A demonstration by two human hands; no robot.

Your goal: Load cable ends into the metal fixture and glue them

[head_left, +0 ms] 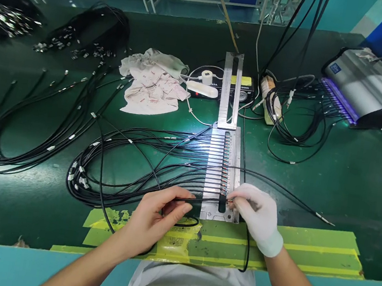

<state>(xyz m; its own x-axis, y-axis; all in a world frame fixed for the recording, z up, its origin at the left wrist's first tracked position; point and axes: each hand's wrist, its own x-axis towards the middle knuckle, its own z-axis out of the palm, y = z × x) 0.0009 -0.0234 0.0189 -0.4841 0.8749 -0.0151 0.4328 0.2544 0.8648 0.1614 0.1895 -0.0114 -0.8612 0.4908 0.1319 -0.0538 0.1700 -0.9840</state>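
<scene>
A slotted metal fixture [209, 210] lies on the green bench, with several black cables [142, 132] set side by side across it. Their stripped ends, with small coloured wires, line up along its slot. My bare left hand [159, 219] pinches one black cable [200, 200] just left of the fixture's near end. At the right edge of the fixture, my white-gloved right hand [255, 211] is closed on that cable's end, the fingertips hiding most of it. One longer cable [287, 192] runs across the fixture to the right, its tip on the bench.
A hinged-looking slotted metal plate [225, 91] extends behind the fixture. Behind are a crumpled cloth [156, 83], a black power box [243, 96] and a bottle [270, 102]. A silver lamp unit [369, 85] glows violet at right. Cable bundles [35, 135] lie left; yellow tape [304, 249] covers the front edge.
</scene>
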